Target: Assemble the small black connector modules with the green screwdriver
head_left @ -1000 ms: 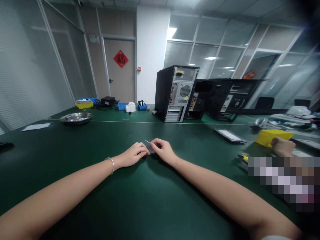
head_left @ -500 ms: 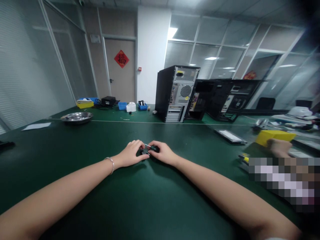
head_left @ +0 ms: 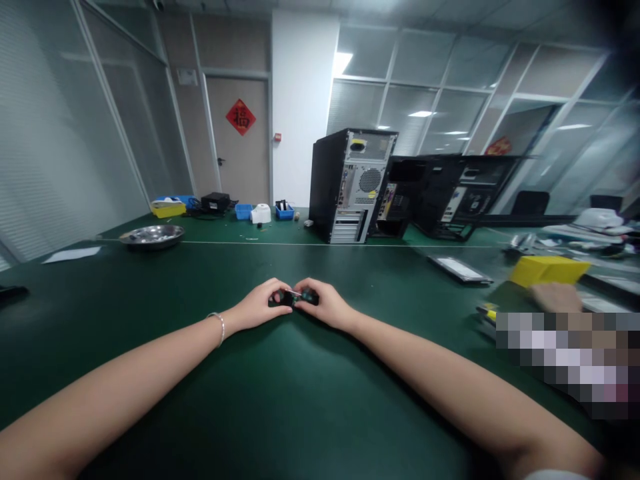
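Just above the green table my left hand (head_left: 261, 300) is closed on a small dark part (head_left: 288, 299), its fingers curled around the far side and the thumb along the near side. I cannot make out what kind of part it is. My right hand (head_left: 326, 305) grips a screwdriver (head_left: 309, 297) by its dark handle. The thin metal shaft points left across the dark part, toward my left fingertips. Whether the tip touches the part is too small to tell. Both hands are close together, fingertips nearly meeting.
A steel bowl (head_left: 155, 237) stands at the left on the green table (head_left: 280, 400). Computer towers (head_left: 327, 187) stand at the back. On the right are a drive-like part (head_left: 461, 270), a yellow box (head_left: 549, 271) and another person's blurred hand (head_left: 557, 297). Blue bins (head_left: 285, 212) sit farther back.
My left hand has curled a little more around the dark part and shifted slightly left. The right hand with the screwdriver stays nearly in place. The other person's hand has moved slightly.
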The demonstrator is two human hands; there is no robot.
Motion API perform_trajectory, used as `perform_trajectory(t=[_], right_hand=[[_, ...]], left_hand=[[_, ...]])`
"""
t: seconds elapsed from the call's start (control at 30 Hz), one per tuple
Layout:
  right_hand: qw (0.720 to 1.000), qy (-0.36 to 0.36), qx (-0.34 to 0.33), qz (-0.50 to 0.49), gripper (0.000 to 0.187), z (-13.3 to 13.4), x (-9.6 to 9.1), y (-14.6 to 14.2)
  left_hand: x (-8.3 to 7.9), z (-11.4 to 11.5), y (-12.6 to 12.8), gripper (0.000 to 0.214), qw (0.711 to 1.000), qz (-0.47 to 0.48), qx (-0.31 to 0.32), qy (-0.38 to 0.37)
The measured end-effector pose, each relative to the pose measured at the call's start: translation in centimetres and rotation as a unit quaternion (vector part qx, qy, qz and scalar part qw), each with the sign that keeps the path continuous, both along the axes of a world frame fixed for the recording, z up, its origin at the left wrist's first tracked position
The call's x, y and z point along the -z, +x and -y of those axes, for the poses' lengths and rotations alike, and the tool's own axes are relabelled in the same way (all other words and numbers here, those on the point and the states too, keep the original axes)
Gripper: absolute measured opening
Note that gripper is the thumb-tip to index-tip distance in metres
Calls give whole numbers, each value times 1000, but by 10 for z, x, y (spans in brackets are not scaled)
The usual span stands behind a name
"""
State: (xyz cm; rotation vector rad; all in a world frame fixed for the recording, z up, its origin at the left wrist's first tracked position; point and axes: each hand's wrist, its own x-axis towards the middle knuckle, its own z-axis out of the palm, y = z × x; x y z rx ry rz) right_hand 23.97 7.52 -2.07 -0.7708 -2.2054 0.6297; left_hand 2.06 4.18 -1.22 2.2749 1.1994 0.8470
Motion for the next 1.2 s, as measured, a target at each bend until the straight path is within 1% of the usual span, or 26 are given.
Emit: perform_trajectory(t=[0.07, 0.13, 0.27, 0.47, 0.57, 0.83, 1.0, 1.2], right_hand=[[999, 15, 16, -47, 21, 1, 0, 0], [996, 33, 32, -76, 21, 2, -1, -1], [995, 51, 29, -86, 21, 4, -2, -2], [995, 49, -1, -84, 22, 9, -2, -6], [996, 49, -15, -73, 24, 11, -1, -6], [997, 57, -15, -47, 22, 15, -4, -5], [997, 63, -24, -45, 22, 15, -4, -5], [996, 70, -22, -45, 22, 14, -3, -5]], left_hand=[[1, -2, -1, 36, 999, 32, -13, -26], [1, -2, -1, 39, 997, 59, -14, -46], [0, 0, 1, 39, 994, 90, 7, -56], [-1, 2, 1, 38, 996, 66, 26, -55], [-1, 2, 1, 38, 995, 71, 33, -58], [-1, 3, 1, 38, 997, 58, 23, -48], [-1, 3, 1, 38, 997, 54, 37, -41], [-1, 4, 2, 37, 997, 53, 34, -40]])
